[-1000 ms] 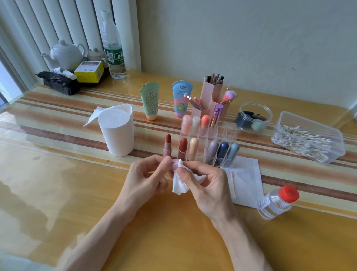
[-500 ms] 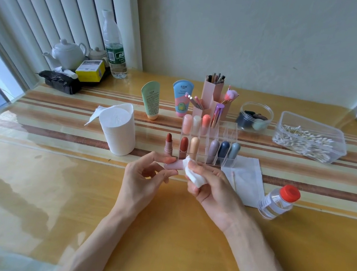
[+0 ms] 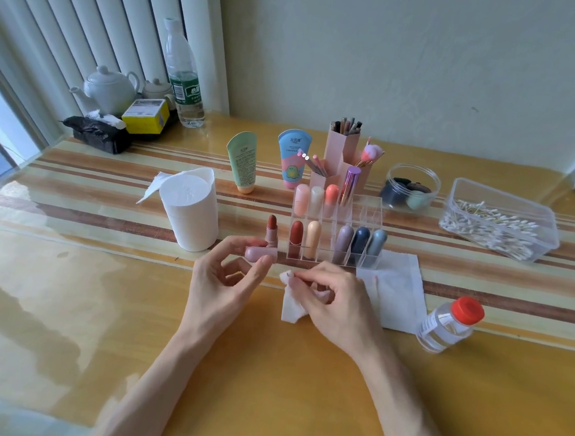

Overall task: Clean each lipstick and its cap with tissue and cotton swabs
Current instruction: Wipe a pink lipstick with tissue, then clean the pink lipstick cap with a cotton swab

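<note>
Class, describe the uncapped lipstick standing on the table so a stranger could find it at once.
Start at the clear acrylic lipstick organiser in the middle of the striped table. Just outside its left wall, towards the white cylindrical tissue tub, stands a pale pink lipstick. Unlike its capped neighbours in the compartments, it is uncapped, its brick-red tip bare.

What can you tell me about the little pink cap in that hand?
The pink cap is a small, smooth tube, like matte plastic, rounded at one end. It lies sideways above the table, pinched by the left hand, thumb on top and a fingertip below. The uncapped lipstick stands right behind it. The tissue is beside it, not touching.
</note>
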`<state>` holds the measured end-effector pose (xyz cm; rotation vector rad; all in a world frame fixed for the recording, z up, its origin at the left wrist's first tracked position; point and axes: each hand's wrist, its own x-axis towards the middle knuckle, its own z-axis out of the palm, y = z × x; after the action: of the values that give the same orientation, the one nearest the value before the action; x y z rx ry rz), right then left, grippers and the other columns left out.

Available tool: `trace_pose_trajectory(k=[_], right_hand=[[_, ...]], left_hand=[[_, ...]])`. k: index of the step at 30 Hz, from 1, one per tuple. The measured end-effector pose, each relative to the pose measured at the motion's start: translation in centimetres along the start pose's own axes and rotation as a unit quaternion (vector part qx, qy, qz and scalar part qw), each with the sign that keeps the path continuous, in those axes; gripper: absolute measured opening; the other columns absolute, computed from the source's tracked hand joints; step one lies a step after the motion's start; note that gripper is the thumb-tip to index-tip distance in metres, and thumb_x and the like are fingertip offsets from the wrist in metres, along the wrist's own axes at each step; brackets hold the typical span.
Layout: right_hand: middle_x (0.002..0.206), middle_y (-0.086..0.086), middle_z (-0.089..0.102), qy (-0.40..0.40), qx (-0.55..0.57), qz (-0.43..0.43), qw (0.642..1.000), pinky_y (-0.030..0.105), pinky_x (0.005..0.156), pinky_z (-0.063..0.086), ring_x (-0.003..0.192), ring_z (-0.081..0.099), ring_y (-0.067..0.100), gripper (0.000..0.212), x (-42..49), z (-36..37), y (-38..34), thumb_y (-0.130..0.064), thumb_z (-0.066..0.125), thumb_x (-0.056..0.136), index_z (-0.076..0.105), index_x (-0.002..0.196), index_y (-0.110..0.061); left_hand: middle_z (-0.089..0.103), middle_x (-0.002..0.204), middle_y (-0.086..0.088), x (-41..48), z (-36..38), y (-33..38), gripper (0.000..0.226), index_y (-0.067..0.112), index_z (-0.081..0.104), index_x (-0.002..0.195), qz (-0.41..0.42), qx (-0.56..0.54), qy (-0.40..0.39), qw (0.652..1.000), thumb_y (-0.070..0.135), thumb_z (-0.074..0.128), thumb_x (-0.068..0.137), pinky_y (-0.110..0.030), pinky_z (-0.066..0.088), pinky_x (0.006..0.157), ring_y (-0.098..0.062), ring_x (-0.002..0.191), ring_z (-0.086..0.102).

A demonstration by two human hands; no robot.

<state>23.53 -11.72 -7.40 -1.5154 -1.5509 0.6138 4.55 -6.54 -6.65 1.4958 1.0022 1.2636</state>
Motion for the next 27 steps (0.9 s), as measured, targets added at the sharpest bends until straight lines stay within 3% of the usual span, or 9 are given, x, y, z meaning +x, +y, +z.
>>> trace_pose_trajectory(k=[3,6,8,13,18,21,24,27], right_hand=[[0.080,-0.015,0.066,0.055,-0.088,0.002,0.995,0.011,0.063,0.042,0.070,0.061,0.003,0.017,0.0,-0.2,0.6,-0.040,0.074,0.096,0.083,0.096,-0.025],[0.059,-0.014,0.057,0.161,-0.213,0.042,0.963,0.022,0.050,0.033,0.051,0.050,0.003,0.032,0.2,-1.1,0.9,-0.040,0.074,0.094,0.068,0.068,-0.023],[0.058,-0.009,0.061,0.194,-0.299,0.111,0.928,0.025,0.049,0.029,0.051,0.053,0.015,0.032,0.0,-1.9,0.7,-0.035,0.076,0.092,0.061,0.067,-0.023],[0.079,0.009,0.069,0.179,-0.415,0.204,0.868,0.030,0.053,0.038,0.067,0.066,0.030,0.025,-0.4,-2.6,-0.5,-0.032,0.074,0.094,0.058,0.091,-0.014],[0.078,0.012,0.069,0.178,-0.427,0.227,0.857,0.030,0.053,0.034,0.069,0.068,0.033,0.021,-0.4,-3.2,-0.9,-0.025,0.071,0.095,0.056,0.094,-0.010],[0.086,0.013,0.070,0.145,-0.429,0.259,0.853,0.032,0.056,0.035,0.077,0.070,0.036,0.018,-0.3,-3.5,-0.7,-0.024,0.068,0.097,0.057,0.096,-0.009],[0.089,0.011,0.071,0.124,-0.432,0.262,0.854,0.033,0.057,0.035,0.081,0.071,0.035,0.016,-0.4,-3.2,-0.8,-0.020,0.064,0.099,0.053,0.093,-0.011],[0.093,0.010,0.072,0.109,-0.430,0.252,0.860,0.033,0.060,0.037,0.086,0.071,0.033,0.012,-0.3,-3.1,-1.0,-0.017,0.062,0.101,0.053,0.095,-0.012]], left_hand=[[0.077,0.089,-0.004,-0.1,-0.1,-0.2,0.015,0.020,0.074,0.106,-0.010,0.019,0.000,1.000,0.023,0.079,0.092,-0.035,0.055,0.066,-0.033,0.077,0.072],[0.077,0.095,-0.001,-0.2,-0.1,-0.4,0.014,0.022,0.074,0.105,-0.007,0.045,-0.007,0.999,0.028,0.079,0.093,-0.049,0.057,0.070,-0.028,0.074,0.070],[0.077,0.094,0.003,-0.3,0.0,-0.3,0.015,0.021,0.073,0.105,-0.008,0.056,-0.015,0.998,0.029,0.078,0.094,-0.052,0.057,0.069,-0.027,0.071,0.070],[0.075,0.083,0.007,-0.3,0.0,0.1,0.013,0.019,0.074,0.105,-0.001,0.067,-0.028,0.997,0.028,0.076,0.096,-0.041,0.052,0.062,-0.021,0.061,0.067],[0.075,0.083,0.003,-0.2,0.1,-0.1,0.012,0.019,0.074,0.104,0.003,0.059,-0.028,0.998,0.027,0.077,0.095,-0.049,0.052,0.060,-0.033,0.064,0.065],[0.075,0.082,0.003,0.0,-0.1,-0.2,0.011,0.023,0.073,0.104,0.005,0.075,-0.003,0.997,0.026,0.078,0.094,-0.036,0.047,0.057,-0.028,0.063,0.065],[0.069,0.075,0.009,0.3,-0.6,-1.2,0.017,0.027,0.069,0.099,0.018,0.176,0.070,0.982,0.023,0.082,0.089,-0.020,0.045,0.060,-0.013,0.062,0.064],[0.061,0.079,0.012,0.6,-0.8,-2.1,0.018,0.025,0.066,0.094,0.052,0.309,0.128,0.941,0.021,0.082,0.085,-0.018,0.041,0.061,-0.009,0.067,0.059]])
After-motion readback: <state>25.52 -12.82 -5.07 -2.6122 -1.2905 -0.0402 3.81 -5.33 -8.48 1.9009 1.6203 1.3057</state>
